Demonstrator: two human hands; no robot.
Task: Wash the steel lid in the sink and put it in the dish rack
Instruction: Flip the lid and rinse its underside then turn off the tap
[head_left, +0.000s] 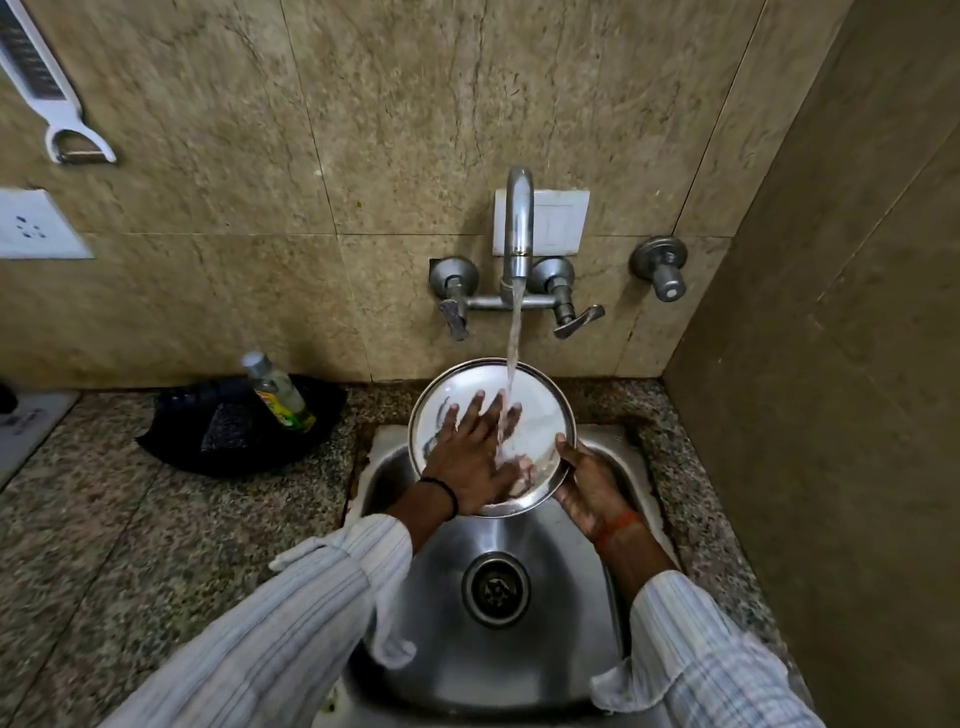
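While under water, lid (530, 410) face-up, tilted.

I'm looking at a speckled granite counter (156, 519) with a steel sink (561, 597) sunk into it and a black tray (171, 441) sitting left of that.

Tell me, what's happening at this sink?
A person is rinsing a round steel lid under running water from the wall tap, above the steel sink. The right hand grips the lid's rim, tilting it toward the stream, while the left hand lies spread flat on its face. No dish rack is in view.
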